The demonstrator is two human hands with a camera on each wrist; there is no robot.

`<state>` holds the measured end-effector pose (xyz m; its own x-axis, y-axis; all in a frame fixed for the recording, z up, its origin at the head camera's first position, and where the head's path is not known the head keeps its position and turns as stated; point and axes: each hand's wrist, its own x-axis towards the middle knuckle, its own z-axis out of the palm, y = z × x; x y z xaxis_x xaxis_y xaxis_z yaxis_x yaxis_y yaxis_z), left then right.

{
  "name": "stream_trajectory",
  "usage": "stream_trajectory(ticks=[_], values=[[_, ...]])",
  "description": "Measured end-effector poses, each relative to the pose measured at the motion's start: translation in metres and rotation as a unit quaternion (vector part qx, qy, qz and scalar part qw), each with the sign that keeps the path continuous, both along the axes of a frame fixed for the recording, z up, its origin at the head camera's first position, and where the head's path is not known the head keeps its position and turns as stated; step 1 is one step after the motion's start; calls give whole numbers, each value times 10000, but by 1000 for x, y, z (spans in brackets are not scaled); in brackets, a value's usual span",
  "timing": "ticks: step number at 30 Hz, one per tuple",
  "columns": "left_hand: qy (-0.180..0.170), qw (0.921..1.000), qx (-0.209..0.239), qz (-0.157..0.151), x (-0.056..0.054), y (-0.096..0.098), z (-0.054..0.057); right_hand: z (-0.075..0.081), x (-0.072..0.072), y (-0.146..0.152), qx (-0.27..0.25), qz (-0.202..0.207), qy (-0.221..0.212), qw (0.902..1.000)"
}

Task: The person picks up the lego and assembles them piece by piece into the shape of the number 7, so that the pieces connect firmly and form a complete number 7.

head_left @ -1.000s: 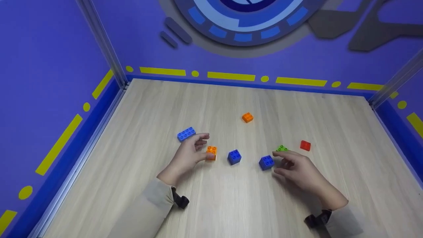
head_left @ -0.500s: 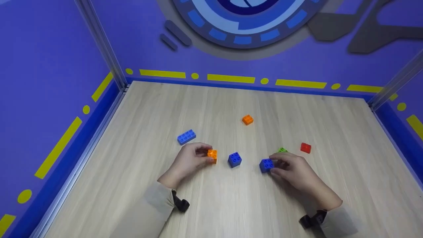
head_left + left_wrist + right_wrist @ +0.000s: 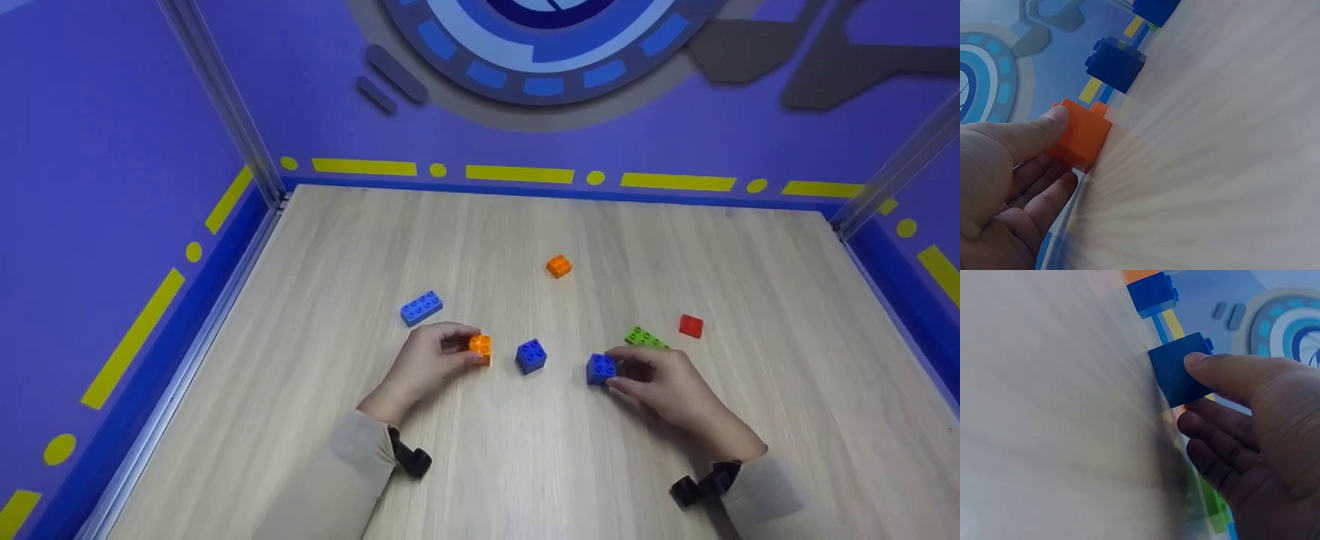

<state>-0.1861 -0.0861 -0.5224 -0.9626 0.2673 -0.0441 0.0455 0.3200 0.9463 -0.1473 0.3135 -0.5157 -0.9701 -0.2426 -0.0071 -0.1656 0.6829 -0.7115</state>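
My left hand [image 3: 426, 367] pinches an orange toy brick [image 3: 481, 349] between thumb and fingers; in the left wrist view the thumb lies against the near face of the orange brick [image 3: 1085, 135]. To the right, my right hand [image 3: 670, 382] pinches a dark blue brick [image 3: 601, 369]. The right wrist view shows the thumb pressed on that blue brick's side [image 3: 1176, 377], with the lower fingers curled beneath. Between the two hands a second dark blue brick [image 3: 531, 356] stands on the table, touched by neither. Both held bricks appear upright at table level.
A lighter blue long brick [image 3: 421, 308] lies beyond my left hand. Behind my right hand are a green brick [image 3: 645, 337], partly covered, and a red brick [image 3: 691, 326]. A flat orange brick [image 3: 559, 266] lies farther back. Blue panels [image 3: 525, 142] wall the wooden table [image 3: 480, 465].
My left fingers have closed around the orange brick. My right hand has moved slightly left and taken hold of the right-hand blue brick, showing more of the green brick.
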Motion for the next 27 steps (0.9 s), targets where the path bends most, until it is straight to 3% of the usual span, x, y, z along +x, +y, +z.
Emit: stream_trajectory(ticks=[12,22,27], values=[[23,9999,116,-31,-1,-1,-2,-10,0,-5,-203,-20,266,9994],[-8,9998,198,-37,-2,1,-3,-1,3,-10,-462,-18,-120,9989],[22,9999,102,126,-1,2,1,-1,2,-12,-527,11,-253,9983]])
